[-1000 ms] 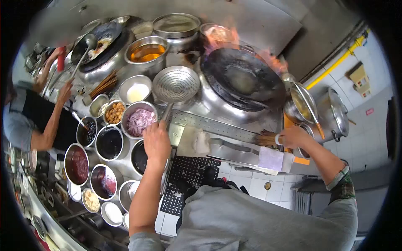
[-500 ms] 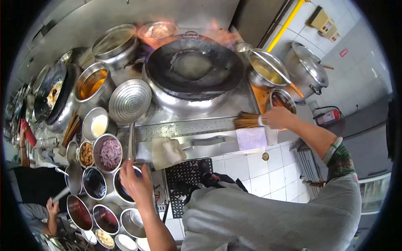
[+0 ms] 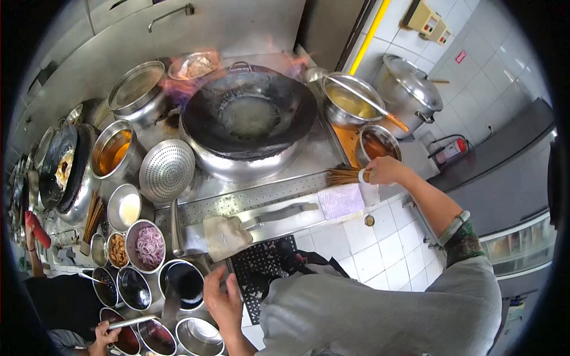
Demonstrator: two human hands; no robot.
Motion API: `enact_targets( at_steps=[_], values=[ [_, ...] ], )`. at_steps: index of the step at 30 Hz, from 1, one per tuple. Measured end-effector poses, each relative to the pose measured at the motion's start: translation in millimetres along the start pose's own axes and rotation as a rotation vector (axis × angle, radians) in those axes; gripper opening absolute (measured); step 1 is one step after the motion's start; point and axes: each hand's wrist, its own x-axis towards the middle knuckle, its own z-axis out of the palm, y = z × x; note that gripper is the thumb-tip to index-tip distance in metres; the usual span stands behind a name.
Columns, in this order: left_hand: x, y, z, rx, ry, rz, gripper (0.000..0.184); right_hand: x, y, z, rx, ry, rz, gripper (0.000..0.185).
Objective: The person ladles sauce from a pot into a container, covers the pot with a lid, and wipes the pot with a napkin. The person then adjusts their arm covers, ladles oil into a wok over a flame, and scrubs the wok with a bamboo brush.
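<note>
At the right of the range, my right hand [image 3: 385, 171] is closed around the banded end of a bamboo wok brush [image 3: 344, 176]. Its bristles lie at the counter's front edge, above a folded lilac cloth [image 3: 341, 200]. My left hand [image 3: 224, 299] is empty, fingers apart, beside a pot of dark sauce [image 3: 181, 285]. Up and left of that hand, a perforated skimmer [image 3: 168, 172] rests with its handle toward me. A black wok [image 3: 249, 113] with a little cloudy liquid in it sits on the burner, with flames behind its rim.
A steel bowl [image 3: 353, 101] with a ladle across it and a lidded stockpot [image 3: 409, 89] stand right. Left are a bowl of sliced onions [image 3: 148, 246] and several sauce pots. A co-worker's hand [image 3: 105, 335] holds a long metal handle over them; another hand grips something red [image 3: 38, 229].
My left hand has moved down and away from the skimmer's handle. My right hand stays on the brush. The view has shifted, and the co-worker's metal handle has swung right over the sauce pots.
</note>
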Motion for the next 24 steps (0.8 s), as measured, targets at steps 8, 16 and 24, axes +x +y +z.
enact_targets(
  at_steps=[8, 16, 24],
  values=[
    [-12, 7, -5, 0.047, 0.051, -0.027, 0.022, -41, -45, -122, 0.435, 0.497, -0.258, 0.052],
    [1, 69, 20, -0.006, 0.054, -0.003, 0.029, 200, -210, -122, 0.210, 0.259, -0.574, 0.041],
    [-29, 63, 36, 0.171, 0.161, -0.205, 0.025, 361, -150, -124, -0.168, 0.501, -0.805, 0.029]
  ],
)
